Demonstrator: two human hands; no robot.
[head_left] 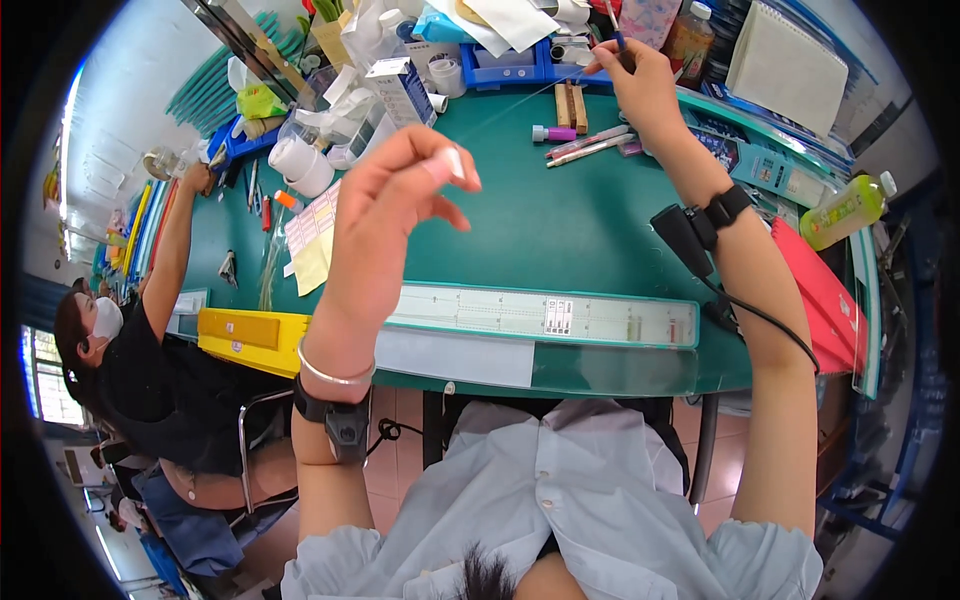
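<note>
My left hand [395,215] is raised over the near middle of the green table, thumb and fingers pinched together. A small white patch [456,162] shows at its fingertips; I cannot tell what it is. From there a fine pale thread [525,100] runs up and to the right toward my right hand [640,80]. That hand is at the far side, its fingers closed around a slim dark pen-like tool [622,42], tip upward. Just below it stand wooden blocks [571,108]. A purple-capped tube [553,133] and several pens [590,146] lie close by.
A long clear-and-white strip [540,313] lies along the front edge beside a yellow case [253,335]. White tape rolls [300,165], a box [402,88] and a blue tray [510,68] crowd the back. A green bottle [848,210] is at right. A co-worker [140,345] reaches in at left.
</note>
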